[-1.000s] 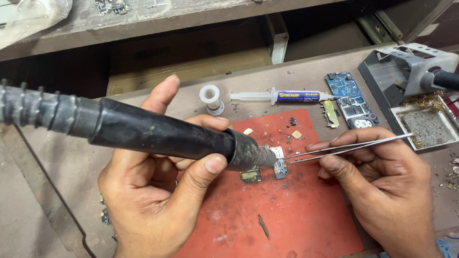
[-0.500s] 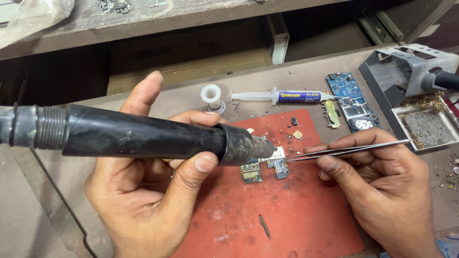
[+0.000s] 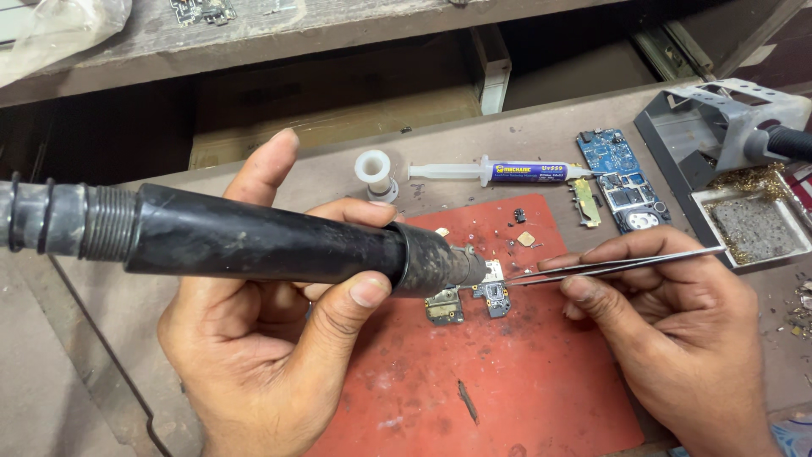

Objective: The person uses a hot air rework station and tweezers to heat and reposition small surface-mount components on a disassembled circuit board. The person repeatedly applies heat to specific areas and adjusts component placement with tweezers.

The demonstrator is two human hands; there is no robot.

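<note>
Step in hand, judged: hot-air rework on small circuit board [image 3: 493, 296], lying on red mat [image 3: 507, 389], upper middle.

Left hand [image 3: 254, 338] wraps fingers round hot-air handpiece [image 3: 262, 241]; nozzle just over board.

Right hand [image 3: 677, 338] pinches tweezers [image 3: 609, 267]; tips at board edge, whether pressed together or apart cannot tell.

Next calls for steady nozzle, light tweezer touch.

Handpiece matte black, ribbed hose; tweezers thin steel; mat rubbery, speckled with debris. White spool [image 3: 373, 172], syringe [image 3: 495, 172] beyond mat.

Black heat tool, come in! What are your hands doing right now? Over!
Left hand grips black heat tool, nozzle over small circuit boards on red mat. Right hand pinches tweezers, tips at the boards. Nothing blocking.
</note>
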